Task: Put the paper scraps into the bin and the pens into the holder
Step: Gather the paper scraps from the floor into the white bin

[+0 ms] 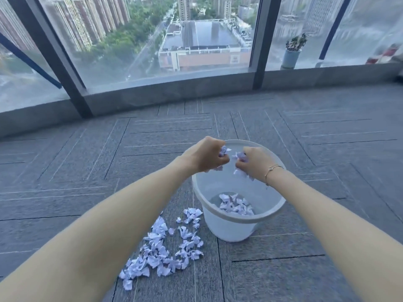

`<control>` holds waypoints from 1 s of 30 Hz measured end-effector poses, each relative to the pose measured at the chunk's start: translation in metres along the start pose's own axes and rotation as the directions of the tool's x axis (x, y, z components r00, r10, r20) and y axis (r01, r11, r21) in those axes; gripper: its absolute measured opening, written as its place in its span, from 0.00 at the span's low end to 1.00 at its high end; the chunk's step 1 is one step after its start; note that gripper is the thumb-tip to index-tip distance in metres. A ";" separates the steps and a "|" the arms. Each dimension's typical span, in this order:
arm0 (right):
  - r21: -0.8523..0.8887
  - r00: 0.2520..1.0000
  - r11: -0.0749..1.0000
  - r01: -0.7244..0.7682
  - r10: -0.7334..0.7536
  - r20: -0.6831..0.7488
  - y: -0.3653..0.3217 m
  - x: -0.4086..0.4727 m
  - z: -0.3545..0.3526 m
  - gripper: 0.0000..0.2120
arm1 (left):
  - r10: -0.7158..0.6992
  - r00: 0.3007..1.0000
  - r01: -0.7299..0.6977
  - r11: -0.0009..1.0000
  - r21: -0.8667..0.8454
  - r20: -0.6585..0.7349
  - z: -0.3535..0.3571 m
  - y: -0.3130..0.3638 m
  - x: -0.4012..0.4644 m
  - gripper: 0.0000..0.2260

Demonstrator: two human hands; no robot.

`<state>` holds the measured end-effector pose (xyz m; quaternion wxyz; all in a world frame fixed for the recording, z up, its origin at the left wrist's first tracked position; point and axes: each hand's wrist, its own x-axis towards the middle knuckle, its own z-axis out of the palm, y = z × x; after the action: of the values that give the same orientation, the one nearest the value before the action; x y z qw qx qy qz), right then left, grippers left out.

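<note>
Presently: left hand [207, 155] and right hand [254, 163], fingers clamped on scraps [224, 151], over bin [231, 227] (more scraps on floor [305, 269]).

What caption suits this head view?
Both hands, left hand and right hand, hold paper scraps over the bin; more scraps litter the carpet.

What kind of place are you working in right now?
Probably a high-rise office or similar room: grey carpet tiles on the floor, floor-level windows looking down on towers and rooftops, and a potted plant on the sill. A white bin stands on the carpet.
</note>
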<state>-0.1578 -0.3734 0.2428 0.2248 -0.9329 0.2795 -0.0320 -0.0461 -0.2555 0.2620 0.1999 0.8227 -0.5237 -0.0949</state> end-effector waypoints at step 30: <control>-0.211 0.977 0.977 -0.029 0.073 0.201 0.041 -0.006 0.006 0.07 | -0.027 0.970 0.001 0.994 0.108 0.242 0.064 -0.013 -0.001 0.15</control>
<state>-0.1821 -0.3981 0.2197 0.1552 -0.9419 0.2802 0.1008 -0.0589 -0.2646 0.1991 0.0891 0.8180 -0.5428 -0.1682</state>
